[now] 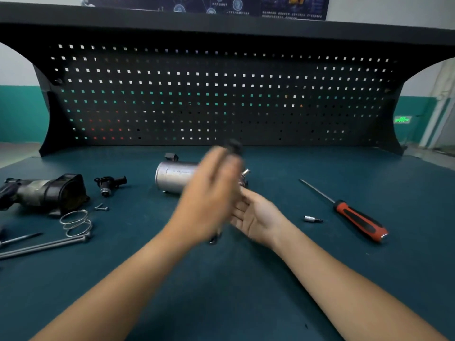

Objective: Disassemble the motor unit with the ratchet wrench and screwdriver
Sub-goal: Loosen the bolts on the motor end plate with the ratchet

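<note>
though the left hand [209, 193] is too blurred to tell its grip, it hovers in front of the silver motor [172, 177], which lies on its side on the bench [246, 286] at twelve o'clock. the right hand [256, 217], at the left's four o'clock, lies palm up, fingers relaxed. the screwdriver [357, 217] rests at the right hand's three o'clock, with a small socket [311, 219] between them.

One wide-angle view looks from the person's head, forward and down over the bench mat [246, 303]; it faces the pegboard [221, 94] squarely at the far edge; the left hand [206, 200] and right hand [259, 219] sit mid-frame, close below the lens.
</note>
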Motion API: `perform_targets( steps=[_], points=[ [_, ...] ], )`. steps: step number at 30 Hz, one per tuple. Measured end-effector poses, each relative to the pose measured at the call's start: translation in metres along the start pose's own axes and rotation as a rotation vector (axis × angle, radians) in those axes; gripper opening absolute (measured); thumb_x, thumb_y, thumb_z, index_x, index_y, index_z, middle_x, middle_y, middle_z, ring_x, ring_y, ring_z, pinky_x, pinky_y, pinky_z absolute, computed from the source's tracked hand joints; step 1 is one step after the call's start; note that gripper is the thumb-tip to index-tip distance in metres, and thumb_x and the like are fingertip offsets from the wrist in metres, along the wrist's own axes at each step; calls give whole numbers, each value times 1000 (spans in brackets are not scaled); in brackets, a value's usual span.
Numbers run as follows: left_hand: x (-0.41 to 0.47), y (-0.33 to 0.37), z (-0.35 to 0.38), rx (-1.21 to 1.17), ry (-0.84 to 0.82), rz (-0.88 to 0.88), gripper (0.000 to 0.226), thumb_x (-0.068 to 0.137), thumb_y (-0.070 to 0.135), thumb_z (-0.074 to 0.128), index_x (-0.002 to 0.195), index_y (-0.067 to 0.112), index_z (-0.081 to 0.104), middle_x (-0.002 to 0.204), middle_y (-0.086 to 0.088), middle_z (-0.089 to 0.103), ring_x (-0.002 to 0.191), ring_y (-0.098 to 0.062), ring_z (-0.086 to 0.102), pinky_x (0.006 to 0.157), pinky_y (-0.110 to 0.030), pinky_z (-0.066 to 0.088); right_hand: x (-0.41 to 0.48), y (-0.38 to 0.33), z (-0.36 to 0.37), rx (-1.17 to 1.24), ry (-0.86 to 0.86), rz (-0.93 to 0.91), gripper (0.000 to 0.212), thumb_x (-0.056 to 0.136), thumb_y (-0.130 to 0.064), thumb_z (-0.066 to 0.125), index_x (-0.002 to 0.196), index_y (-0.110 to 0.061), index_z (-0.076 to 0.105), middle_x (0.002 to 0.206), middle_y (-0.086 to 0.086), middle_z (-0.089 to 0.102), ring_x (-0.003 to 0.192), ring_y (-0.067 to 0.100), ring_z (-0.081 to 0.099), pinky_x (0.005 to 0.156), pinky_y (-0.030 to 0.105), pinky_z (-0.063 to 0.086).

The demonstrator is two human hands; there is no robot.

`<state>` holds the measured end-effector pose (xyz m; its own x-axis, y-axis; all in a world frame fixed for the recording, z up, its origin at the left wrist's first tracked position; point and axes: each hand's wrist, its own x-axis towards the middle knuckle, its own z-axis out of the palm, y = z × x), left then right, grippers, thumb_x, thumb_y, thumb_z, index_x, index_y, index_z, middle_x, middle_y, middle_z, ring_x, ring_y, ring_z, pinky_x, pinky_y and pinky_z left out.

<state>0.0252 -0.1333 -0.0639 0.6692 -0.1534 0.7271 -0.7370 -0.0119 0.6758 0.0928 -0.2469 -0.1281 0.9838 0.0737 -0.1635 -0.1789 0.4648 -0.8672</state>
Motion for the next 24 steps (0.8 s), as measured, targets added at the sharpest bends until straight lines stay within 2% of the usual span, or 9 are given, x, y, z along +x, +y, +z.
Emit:
perform_targets(
  steps=[3,5,7,9,12,16,19,22,24],
  points=[
    [15,-3,-22,-357,349,-238,38,99,42,23,74,16,35,36,7,32,26,-6,24,35,-14,23,1,-1,5,-25,15,-5,33,100,-19,31,90,-9,61,75,0,74,66,11,70,52,17,52],
    [14,-6,-25,-337,325,-230,39,97,46,27,74,16,35,36,5,30,26,-7,21,35,-14,21,3,0,3,-40,4,14,34,100,-17,32,86,-8,62,72,-1,73,65,9,70,56,17,52],
    [5,-5,-17,-183,107,-102,32,91,44,38,73,18,36,38,5,38,31,-2,29,35,-14,26,-3,-5,5,-36,-17,24,31,100,-15,36,81,-9,59,64,-3,71,61,7,68,59,17,51],
    [-10,-6,-6,197,-328,196,19,85,39,41,77,22,42,53,14,52,49,8,46,47,-10,38,-3,-5,3,-66,-39,19,25,99,-11,38,79,-12,54,52,-10,66,57,1,65,61,12,51],
    [-31,-11,9,646,-754,440,42,83,50,36,88,12,53,72,-6,63,68,-24,59,54,-26,39,0,-2,0,-45,-23,30,22,97,-15,44,77,-12,53,52,-9,66,51,0,65,53,11,49],
    [-22,-1,3,227,-252,207,17,83,40,40,76,26,46,59,15,55,54,5,46,53,-8,37,-2,-2,4,-41,-55,31,24,98,-11,41,77,-14,52,47,-13,63,48,-4,62,49,9,48],
    [-3,2,-10,-250,296,-128,38,92,48,35,70,18,37,38,3,38,29,-3,30,36,-14,28,-4,-4,7,33,-14,71,30,99,-17,36,83,-8,59,66,3,72,57,12,69,45,16,50],
    [6,-3,-18,-423,429,-258,42,99,46,23,71,16,32,37,8,28,25,-7,21,35,-13,23,-3,-1,10,33,-29,33,29,99,-14,38,82,-6,60,67,3,72,60,11,70,49,18,53],
    [3,1,-17,-342,277,-210,40,98,42,28,69,15,33,35,4,31,27,-6,25,35,-15,24,-4,-4,11,40,-34,33,26,98,-12,41,80,-5,60,60,0,70,54,9,68,51,18,54]
  ],
)
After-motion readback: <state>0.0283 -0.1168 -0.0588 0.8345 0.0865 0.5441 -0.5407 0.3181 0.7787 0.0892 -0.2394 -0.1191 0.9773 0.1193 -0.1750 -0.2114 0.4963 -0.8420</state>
